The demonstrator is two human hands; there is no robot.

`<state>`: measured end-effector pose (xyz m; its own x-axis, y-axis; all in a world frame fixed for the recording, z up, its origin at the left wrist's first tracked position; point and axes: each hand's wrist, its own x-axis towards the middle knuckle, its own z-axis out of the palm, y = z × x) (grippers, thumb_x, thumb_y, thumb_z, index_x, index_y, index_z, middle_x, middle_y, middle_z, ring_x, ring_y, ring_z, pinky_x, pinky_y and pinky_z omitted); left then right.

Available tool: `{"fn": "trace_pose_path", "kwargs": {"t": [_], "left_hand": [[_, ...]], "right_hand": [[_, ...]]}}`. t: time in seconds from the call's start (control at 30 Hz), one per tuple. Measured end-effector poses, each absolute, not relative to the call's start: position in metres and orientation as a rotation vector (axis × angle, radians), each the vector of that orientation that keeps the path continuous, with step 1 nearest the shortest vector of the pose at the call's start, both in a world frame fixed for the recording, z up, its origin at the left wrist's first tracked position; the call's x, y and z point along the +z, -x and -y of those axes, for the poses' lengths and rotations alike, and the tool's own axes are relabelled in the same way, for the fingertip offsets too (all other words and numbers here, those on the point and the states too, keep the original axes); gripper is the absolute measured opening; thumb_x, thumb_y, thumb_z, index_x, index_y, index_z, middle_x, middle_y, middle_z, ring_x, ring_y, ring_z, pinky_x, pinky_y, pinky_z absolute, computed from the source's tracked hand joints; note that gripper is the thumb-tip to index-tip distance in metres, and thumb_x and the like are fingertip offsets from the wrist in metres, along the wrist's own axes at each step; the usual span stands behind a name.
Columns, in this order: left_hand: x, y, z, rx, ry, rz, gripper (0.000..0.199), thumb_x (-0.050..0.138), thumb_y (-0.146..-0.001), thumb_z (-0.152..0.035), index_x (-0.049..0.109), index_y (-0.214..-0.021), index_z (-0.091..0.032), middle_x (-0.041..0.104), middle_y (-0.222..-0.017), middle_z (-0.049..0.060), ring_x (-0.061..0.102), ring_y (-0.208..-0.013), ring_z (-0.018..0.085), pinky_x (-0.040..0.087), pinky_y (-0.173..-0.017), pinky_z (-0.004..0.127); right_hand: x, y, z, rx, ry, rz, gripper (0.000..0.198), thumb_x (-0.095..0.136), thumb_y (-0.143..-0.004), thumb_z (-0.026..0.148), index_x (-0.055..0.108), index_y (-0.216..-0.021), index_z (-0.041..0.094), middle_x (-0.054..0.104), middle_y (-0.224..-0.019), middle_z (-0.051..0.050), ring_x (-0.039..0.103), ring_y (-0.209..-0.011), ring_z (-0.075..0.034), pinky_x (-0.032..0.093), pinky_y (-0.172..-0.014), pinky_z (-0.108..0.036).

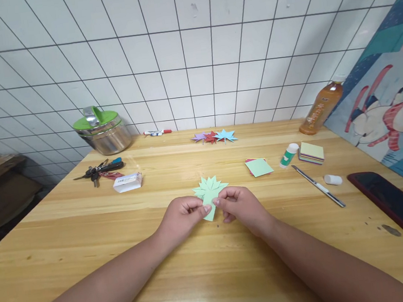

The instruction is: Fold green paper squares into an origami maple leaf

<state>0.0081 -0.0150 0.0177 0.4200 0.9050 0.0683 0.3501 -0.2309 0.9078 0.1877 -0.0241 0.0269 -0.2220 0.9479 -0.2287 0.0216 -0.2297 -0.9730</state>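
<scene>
Between my two hands is a light green folded paper leaf (210,185), its pointed tips fanned out away from me and a plain flap pointing toward me. My left hand (184,215) pinches the left side of the flap, thumb on top. On the right side, my right hand (243,208) grips the paper between thumb and index finger, its other fingers curled. Part of the leaf's lower edge is hidden behind the fingers. Farther back lie finished-looking paper leaves in purple, dark red and light blue (225,136), overlapping in a row.
To the right are loose paper squares (260,167), a glue stick (289,155), its white cap (333,180), a paper stack (311,152), a craft knife (319,186), a phone (399,207) and a bottle (323,107). Left are keys (96,172), a small white box (127,182) and a green-lidded pot (106,133).
</scene>
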Motion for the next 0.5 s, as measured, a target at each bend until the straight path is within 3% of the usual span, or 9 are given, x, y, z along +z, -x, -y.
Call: {"fn": "trace_pose_path", "kwargs": {"t": [0.1,0.2,0.27,0.37,0.5], "left_hand": [[0.019,-0.009,0.0166,0.795,-1.854,-1.132,0.037,0.052,-0.08,-0.04,0.052,-0.053,-0.015,0.04,-0.051,-0.004,0.039,-0.051,0.01,0.03,-0.05,0.021],[0.0231,-0.0086,0.018,0.861,-1.993,-1.195,0.025,0.055,-0.079,-0.039,0.064,-0.082,-0.016,0.058,-0.069,0.0,0.051,-0.065,0.014,0.038,-0.058,0.023],[0.0253,-0.0077,0.0183,0.9,-2.12,-1.176,0.028,0.061,-0.075,-0.038,0.063,-0.096,-0.019,0.062,-0.085,0.004,0.054,-0.078,0.017,0.042,-0.068,0.026],[0.0257,-0.007,0.0177,0.894,-2.205,-1.079,0.016,0.061,-0.075,-0.033,0.066,-0.081,-0.02,0.063,-0.085,0.005,0.055,-0.082,0.018,0.043,-0.075,0.029],[0.025,-0.0096,0.0182,0.92,-2.076,-1.015,0.018,0.057,-0.08,-0.029,0.064,-0.068,-0.018,0.061,-0.073,0.004,0.056,-0.071,0.015,0.045,-0.068,0.027]], "right_hand": [[0.0255,-0.1888,0.0231,1.502,1.257,1.312,0.028,0.069,-0.062,0.041,0.056,-0.062,0.016,0.046,-0.056,0.005,0.045,-0.051,-0.008,0.047,-0.049,-0.022],[0.0232,-0.1906,0.0237,1.412,1.302,1.472,0.023,0.064,-0.067,0.038,0.056,-0.061,0.017,0.047,-0.053,0.005,0.043,-0.049,-0.008,0.041,-0.046,-0.019],[0.0216,-0.1904,0.0256,1.297,1.329,1.628,0.019,0.061,-0.068,0.033,0.056,-0.059,0.017,0.047,-0.05,0.005,0.04,-0.047,-0.007,0.034,-0.044,-0.018],[0.0204,-0.1882,0.0288,1.146,1.318,1.783,0.014,0.059,-0.068,0.027,0.058,-0.057,0.018,0.05,-0.051,0.005,0.039,-0.047,-0.007,0.029,-0.043,-0.018],[0.022,-0.186,0.0301,1.089,1.314,1.826,0.017,0.059,-0.069,0.031,0.059,-0.058,0.018,0.053,-0.054,0.004,0.041,-0.049,-0.007,0.03,-0.045,-0.018]]}}
